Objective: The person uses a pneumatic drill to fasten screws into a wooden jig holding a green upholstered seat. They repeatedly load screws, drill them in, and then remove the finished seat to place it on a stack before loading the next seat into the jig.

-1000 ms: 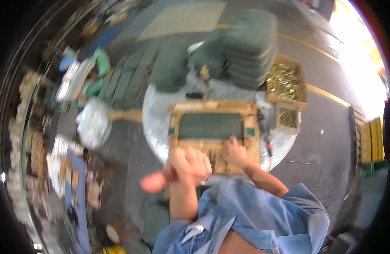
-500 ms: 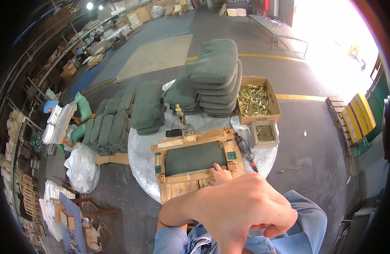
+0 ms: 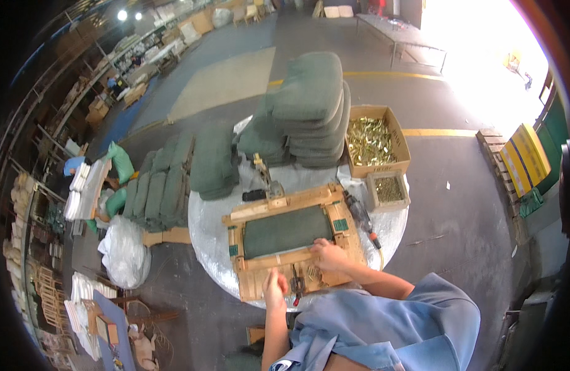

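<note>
A dark green fabric pad lies inside a wooden frame jig on the round table. My right hand bends over the jig's near rail at the pad's near right corner, fingers pinched together; whatever they hold is too small to make out. Lower left, my left hand hovers by the jig's near edge with curled fingers, their contents hidden. Between the hands sits a toggle clamp with a red tip, beside a few small brass-coloured pieces. Another clamp stands at the far rail.
A power driver lies right of the jig. Behind it are a small tray of screws and a cardboard box of metal fittings. Green cushions stack high at the back, with more to the left. Plastic wrapping covers the table.
A hand raised large before the camera has gone from there. My left hand is now down by the jig's near edge. My right hand stays at the pad's corner.
</note>
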`<state>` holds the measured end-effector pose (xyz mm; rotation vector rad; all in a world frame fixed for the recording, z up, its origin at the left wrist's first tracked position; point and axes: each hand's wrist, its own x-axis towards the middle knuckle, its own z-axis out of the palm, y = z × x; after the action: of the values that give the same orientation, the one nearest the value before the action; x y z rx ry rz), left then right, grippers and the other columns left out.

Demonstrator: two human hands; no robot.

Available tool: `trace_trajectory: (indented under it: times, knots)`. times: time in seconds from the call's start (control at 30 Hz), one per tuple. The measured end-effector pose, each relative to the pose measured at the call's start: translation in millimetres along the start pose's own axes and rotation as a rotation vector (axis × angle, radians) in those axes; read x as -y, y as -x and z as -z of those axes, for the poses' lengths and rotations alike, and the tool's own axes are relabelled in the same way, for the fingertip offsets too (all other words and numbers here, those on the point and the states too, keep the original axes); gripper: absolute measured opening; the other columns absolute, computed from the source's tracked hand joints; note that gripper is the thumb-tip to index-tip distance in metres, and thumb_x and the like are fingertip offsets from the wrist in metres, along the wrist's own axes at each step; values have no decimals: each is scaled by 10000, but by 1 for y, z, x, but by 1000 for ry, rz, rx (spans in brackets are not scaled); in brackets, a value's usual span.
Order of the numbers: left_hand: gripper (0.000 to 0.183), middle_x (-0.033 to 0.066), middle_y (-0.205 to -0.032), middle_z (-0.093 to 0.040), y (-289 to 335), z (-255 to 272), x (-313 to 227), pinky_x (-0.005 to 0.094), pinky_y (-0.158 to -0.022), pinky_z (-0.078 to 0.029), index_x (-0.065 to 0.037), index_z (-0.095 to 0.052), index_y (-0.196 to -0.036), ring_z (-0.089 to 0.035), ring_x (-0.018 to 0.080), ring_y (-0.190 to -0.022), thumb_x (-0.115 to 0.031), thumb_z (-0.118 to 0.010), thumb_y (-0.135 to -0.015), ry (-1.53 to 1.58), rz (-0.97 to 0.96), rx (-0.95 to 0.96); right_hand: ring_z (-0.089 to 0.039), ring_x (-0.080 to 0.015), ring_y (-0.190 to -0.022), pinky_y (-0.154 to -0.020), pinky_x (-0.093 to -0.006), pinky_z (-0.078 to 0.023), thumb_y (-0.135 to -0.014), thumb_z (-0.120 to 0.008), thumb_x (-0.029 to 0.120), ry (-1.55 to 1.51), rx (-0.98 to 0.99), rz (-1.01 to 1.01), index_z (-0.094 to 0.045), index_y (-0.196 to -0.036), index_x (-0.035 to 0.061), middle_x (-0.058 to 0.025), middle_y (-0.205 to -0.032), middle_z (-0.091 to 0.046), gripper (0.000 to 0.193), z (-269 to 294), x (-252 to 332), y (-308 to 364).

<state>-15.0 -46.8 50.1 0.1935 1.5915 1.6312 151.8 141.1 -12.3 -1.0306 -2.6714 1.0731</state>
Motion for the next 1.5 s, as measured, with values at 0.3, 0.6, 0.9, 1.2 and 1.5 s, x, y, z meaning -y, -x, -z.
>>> trace_trajectory:
  times: [0.3,0.6,0.9,1.2,1.5]
  knots:
    - [696,148,-727,-692,188,177,272,346,-484,-509,9,-691,-802,-648,226,-545,-565,-435,-1101,-462,530,-561,-690,-288,-1172,-964,-436,-581,-1051,-641,321,-1159,-208,-481,-576,-1428,66,-143,-1385,-655,460,46,-75,-66]
    - [608,131,-697,-641,215,142,307,369,-510,-505,19,-676,-837,-605,230,-560,-499,-471,-1080,-396,603,-538,-542,-445,-1381,-1026,-562,-565,-853,-769,697,-1924,-217,-876,-117,-1666,-30,-269,-1638,-340,1271,76,-5,-145]
    - [523,114,-667,-590,143,155,295,391,-537,-501,29,-661,-872,-562,235,-576,-434,-506,-1059,-242,518,-616,-646,-303,-1087,-883,-495,-609,-885,-705,578,-1684,-401,-801,-547,-1413,113,-138,-1314,-617,721,33,-32,-197]
    - [432,89,-752,-514,62,242,148,424,-668,-512,40,-608,-985,-529,233,-672,-378,-526,-1060,21,-46,-967,-640,-274,-1152,-933,-460,-571,-919,-656,506,-1811,-286,-705,-551,-1358,157,-93,-1323,-615,571,-55,16,-14]
    - [756,185,-1302,-696,-53,235,-131,403,-959,-551,22,-609,-1394,-700,273,-1137,-461,-851,-866,-729,-143,472,-661,-276,-1127,-903,-458,-568,-938,-661,468,-1500,-44,-607,-545,-1370,150,-75,-1324,-622,549,-94,154,-33]
